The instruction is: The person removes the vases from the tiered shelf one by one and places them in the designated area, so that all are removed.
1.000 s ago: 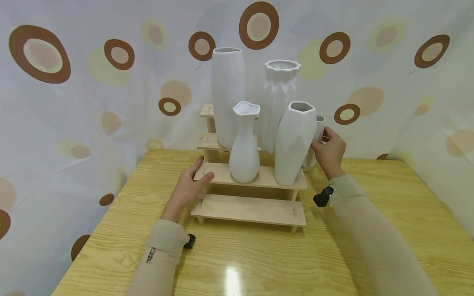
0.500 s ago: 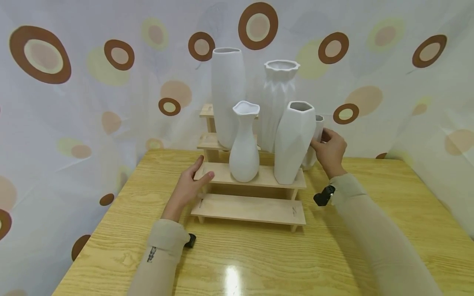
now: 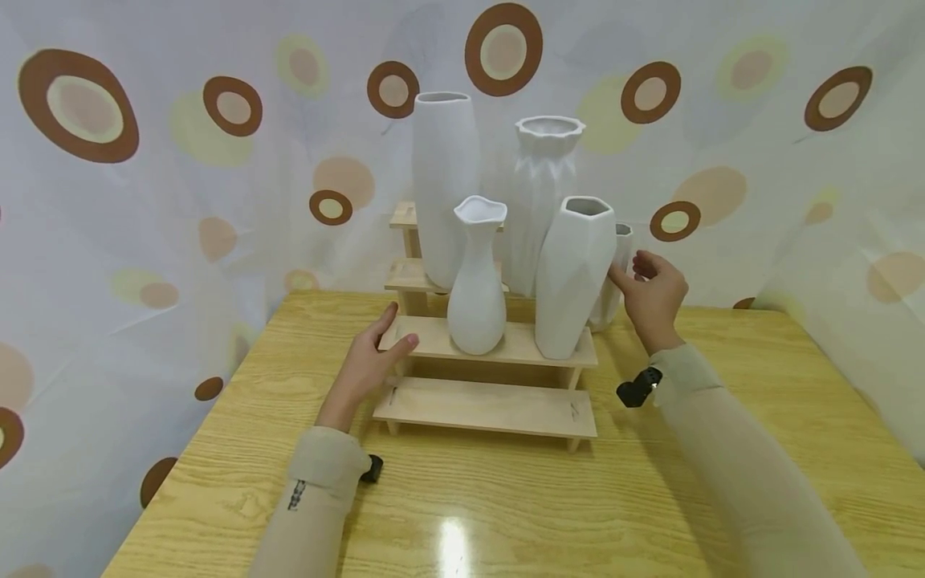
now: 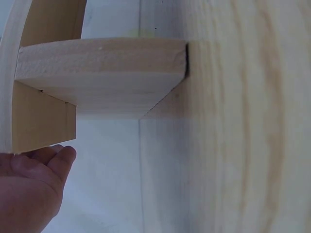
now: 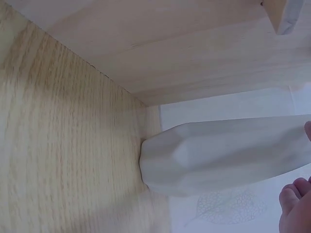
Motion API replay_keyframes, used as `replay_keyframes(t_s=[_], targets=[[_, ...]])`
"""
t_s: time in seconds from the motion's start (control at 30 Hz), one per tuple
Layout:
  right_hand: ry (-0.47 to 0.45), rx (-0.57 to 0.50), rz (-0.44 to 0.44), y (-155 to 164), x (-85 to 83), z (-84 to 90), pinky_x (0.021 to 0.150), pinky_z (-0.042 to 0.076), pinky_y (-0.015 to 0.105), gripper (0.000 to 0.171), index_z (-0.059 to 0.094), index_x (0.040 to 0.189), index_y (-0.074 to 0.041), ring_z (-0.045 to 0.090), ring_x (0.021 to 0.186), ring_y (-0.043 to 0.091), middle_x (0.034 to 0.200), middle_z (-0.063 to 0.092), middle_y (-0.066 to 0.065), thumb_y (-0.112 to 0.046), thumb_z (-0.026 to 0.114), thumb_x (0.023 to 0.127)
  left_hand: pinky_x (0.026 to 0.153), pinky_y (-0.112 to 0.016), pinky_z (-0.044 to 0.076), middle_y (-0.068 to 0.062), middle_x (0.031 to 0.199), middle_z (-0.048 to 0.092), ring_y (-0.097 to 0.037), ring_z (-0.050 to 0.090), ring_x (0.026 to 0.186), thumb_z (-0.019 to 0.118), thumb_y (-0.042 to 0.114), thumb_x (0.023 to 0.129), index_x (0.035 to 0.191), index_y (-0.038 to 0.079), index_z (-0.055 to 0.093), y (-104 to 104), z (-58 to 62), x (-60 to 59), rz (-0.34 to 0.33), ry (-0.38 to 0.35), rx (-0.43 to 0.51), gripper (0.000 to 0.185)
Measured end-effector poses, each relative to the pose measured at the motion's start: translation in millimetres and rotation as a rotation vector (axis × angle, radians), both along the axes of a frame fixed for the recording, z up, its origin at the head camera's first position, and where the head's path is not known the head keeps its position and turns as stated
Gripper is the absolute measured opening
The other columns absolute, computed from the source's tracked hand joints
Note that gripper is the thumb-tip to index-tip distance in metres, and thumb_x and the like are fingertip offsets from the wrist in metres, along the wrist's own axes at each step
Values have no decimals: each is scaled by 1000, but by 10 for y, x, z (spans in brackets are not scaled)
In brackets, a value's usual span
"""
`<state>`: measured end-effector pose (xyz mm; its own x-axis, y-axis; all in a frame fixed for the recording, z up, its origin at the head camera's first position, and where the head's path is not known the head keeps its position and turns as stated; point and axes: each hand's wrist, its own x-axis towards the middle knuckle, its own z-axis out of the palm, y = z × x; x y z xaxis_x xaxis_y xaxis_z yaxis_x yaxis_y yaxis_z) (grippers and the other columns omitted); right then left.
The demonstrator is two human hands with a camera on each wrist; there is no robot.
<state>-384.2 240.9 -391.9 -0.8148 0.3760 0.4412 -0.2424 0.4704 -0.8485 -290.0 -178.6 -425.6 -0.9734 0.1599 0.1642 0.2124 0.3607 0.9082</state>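
Observation:
My left hand point(image 3: 364, 361) holds the left end of a tiered wooden stand point(image 3: 484, 405), thumb over the second tier from the bottom. In the left wrist view, its curled fingers point(image 4: 53, 167) meet the board's edge. To the right, my right hand point(image 3: 656, 297) is beside a slim white faceted vase point(image 3: 609, 301), thumb near or on it, other fingers apart. The right wrist view shows this vase's base point(image 5: 165, 160) on the tabletop beside the stand's side panel. A faceted white vase point(image 3: 574, 281) and a wavy-rimmed vase point(image 3: 477, 313) stand on the second tier.
A tall smooth vase point(image 3: 444, 177) and a fluted vase point(image 3: 545, 209) stand on a higher tier behind. The stand is on a wood-grain table point(image 3: 542, 514). A patterned cloth point(image 3: 253, 185) hangs behind the table.
My right hand has loosened from the slim vase and shifted slightly right, its fingers coming away. The left hand and the vases stay in place.

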Motion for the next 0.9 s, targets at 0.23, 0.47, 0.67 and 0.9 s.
replay_keyframes(t_s=[0.23, 0.47, 0.67, 0.9], targets=[[-37, -31, 0, 17, 66, 2, 96, 49, 34, 59, 64, 129, 1, 58, 110, 30, 123, 63, 16, -35, 79, 85, 119, -41, 17, 3, 163, 18, -14, 12, 147, 62, 52, 94, 158, 12, 22, -6, -3, -16, -4, 4, 17, 85], [-14, -50, 27, 25, 143, 41, 99, 48, 35, 61, 62, 131, 0, 57, 114, 32, 125, 62, 16, -35, 79, 85, 119, -39, 17, 6, 162, 18, -14, 12, 147, 62, 50, 95, 158, 11, 22, 9, 2, -5, -9, 9, 10, 84], [39, -56, 52, 13, 237, 129, 98, 49, 32, 57, 64, 128, 2, 57, 112, 31, 123, 63, 17, -30, 80, 84, 119, -41, 17, 4, 162, 18, -15, 12, 148, 62, 51, 94, 158, 13, 22, 18, 13, 6, -3, 5, 6, 85], [40, -61, 60, -1, 325, 240, 96, 49, 28, 55, 64, 128, -1, 58, 113, 24, 125, 62, 17, -30, 80, 85, 119, -41, 16, 5, 162, 18, -15, 11, 148, 62, 50, 95, 158, 10, 21, 17, 9, 9, -6, 4, 14, 85]])
